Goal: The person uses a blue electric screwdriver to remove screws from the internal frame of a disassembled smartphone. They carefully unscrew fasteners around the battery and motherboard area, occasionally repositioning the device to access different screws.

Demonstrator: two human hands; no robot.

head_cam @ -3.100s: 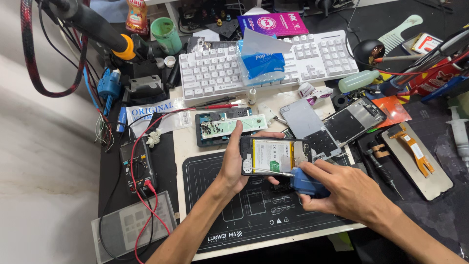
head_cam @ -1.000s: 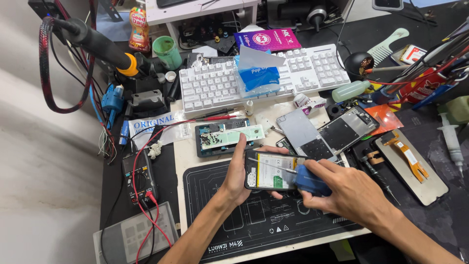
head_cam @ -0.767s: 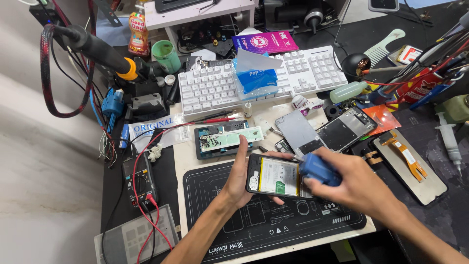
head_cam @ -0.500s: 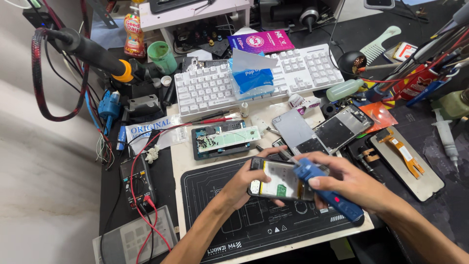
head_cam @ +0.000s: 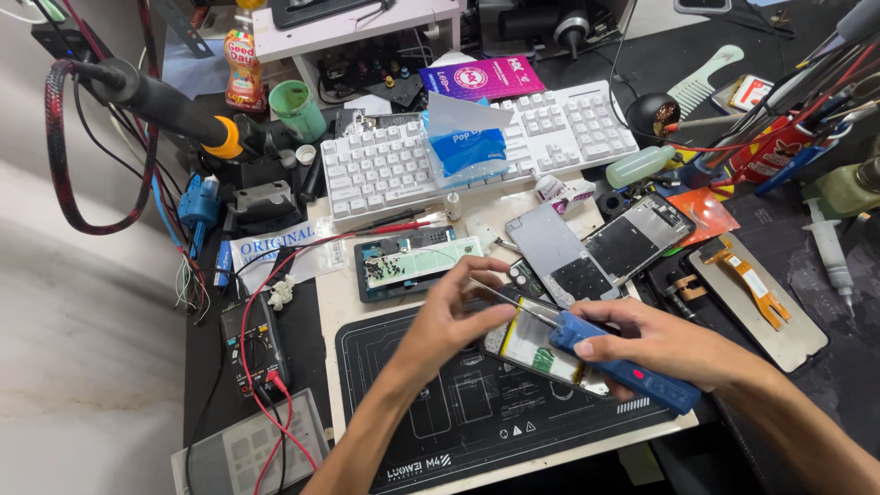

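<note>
An opened phone (head_cam: 536,348) with its battery and board showing lies tilted over the black work mat (head_cam: 440,422). My left hand (head_cam: 454,316) holds the phone's left end, fingers curled over its top edge. My right hand (head_cam: 660,344) grips a blue electric screwdriver (head_cam: 623,362). Its thin bit (head_cam: 513,301) points left and reaches my left fingertips, just above the phone.
Another opened phone (head_cam: 408,261) lies behind the mat. Back covers and frames (head_cam: 596,247), a screen with an orange flex cable (head_cam: 756,293), a white keyboard (head_cam: 477,151), a blue tissue pack (head_cam: 467,147), a multimeter (head_cam: 257,344) with red leads and a soldering iron (head_cam: 165,101) surround the mat.
My right hand has drawn the screwdriver back to the right and laid it flatter, bit pointing left. My left fingers now meet the bit's tip. The phone has tilted.
</note>
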